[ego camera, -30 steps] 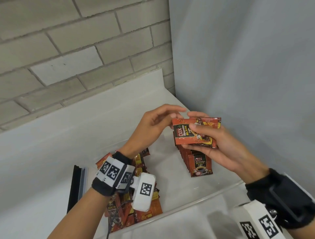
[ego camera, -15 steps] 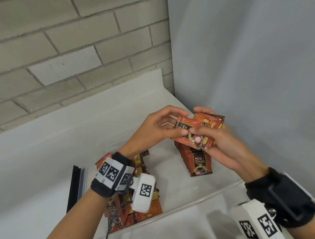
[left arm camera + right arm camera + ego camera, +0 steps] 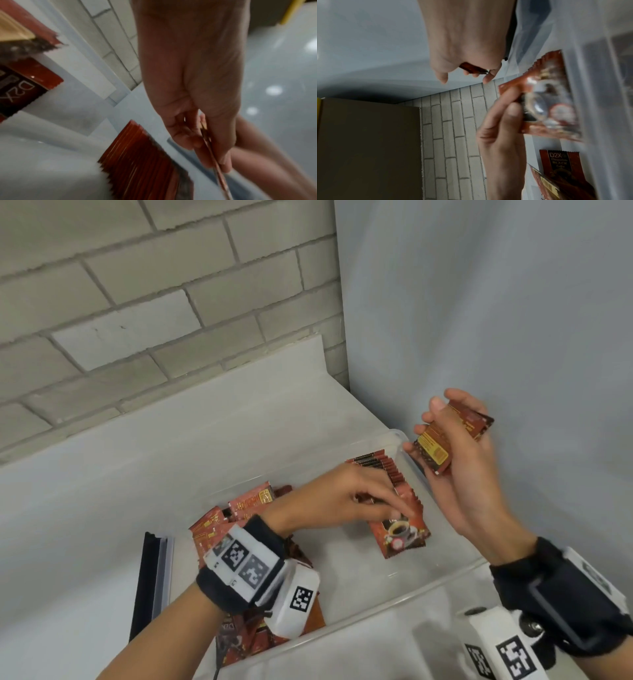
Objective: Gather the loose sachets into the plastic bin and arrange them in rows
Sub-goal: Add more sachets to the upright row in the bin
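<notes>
A clear plastic bin (image 3: pixel 346 573) stands on the white counter. Inside it, along the right side, a row of red-brown coffee sachets (image 3: pixel 387 470) stands on edge. My left hand (image 3: pixel 394 511) reaches into the bin and pinches one sachet (image 3: pixel 402 537) at the near end of that row. In the left wrist view this sachet (image 3: pixel 217 173) is edge-on between thumb and fingers, beside the row (image 3: pixel 137 155). My right hand (image 3: pixel 426 422) is raised over the bin's far right corner, gripping a small stack of sachets (image 3: pixel 435 450), backs showing. A loose pile (image 3: pixel 239 508) lies in the bin's left part.
A black-and-grey flat object (image 3: pixel 150 583) leans just left of the bin. A brick wall runs behind the counter and a plain grey wall closes the right side. A brown cardboard box (image 3: pixel 368 148) shows in the right wrist view.
My left hand drew one sachet from the stack in my right hand and lowered it to the near end of the row. My right hand moved right with the remaining sachets.
</notes>
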